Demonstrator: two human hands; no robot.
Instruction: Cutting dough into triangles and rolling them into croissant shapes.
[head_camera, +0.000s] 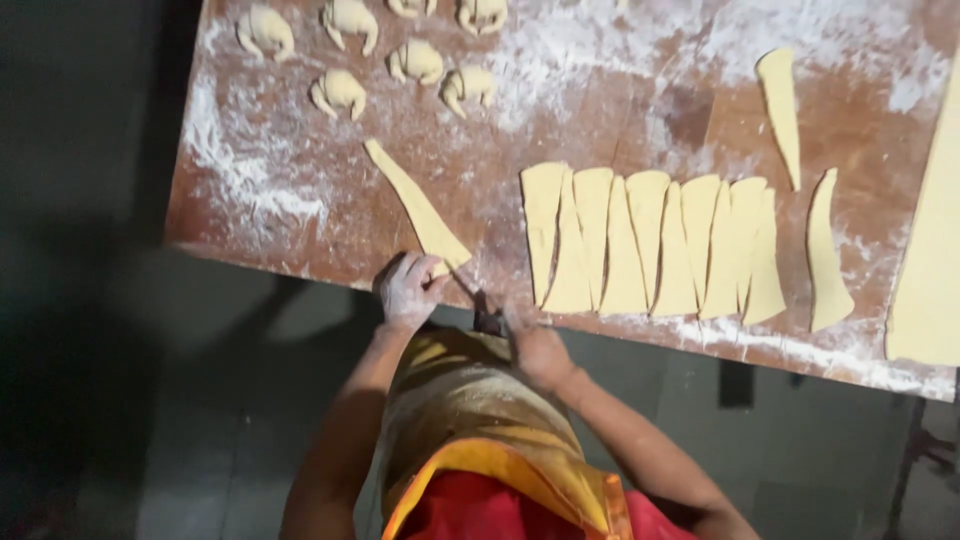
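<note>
A long dough triangle (412, 200) lies slanted on the floured wooden table (280, 210). Its wide end is at the near edge. My left hand (408, 290), dusted with flour, curls its fingers over that wide end. My right hand (538, 352) is just off the table edge, closed around a dark-handled knife (486, 316). The thin blade points toward the triangle's wide end. A row of several cut dough triangles (650, 245) lies side by side just right of my hands.
Several rolled, crescent-shaped dough pieces (340, 92) sit at the far left of the table. Two loose triangles (782, 110) (826, 255) and the edge of a large dough sheet (930, 250) are at the right. My apron (470, 410) hangs below the table edge over a dark floor.
</note>
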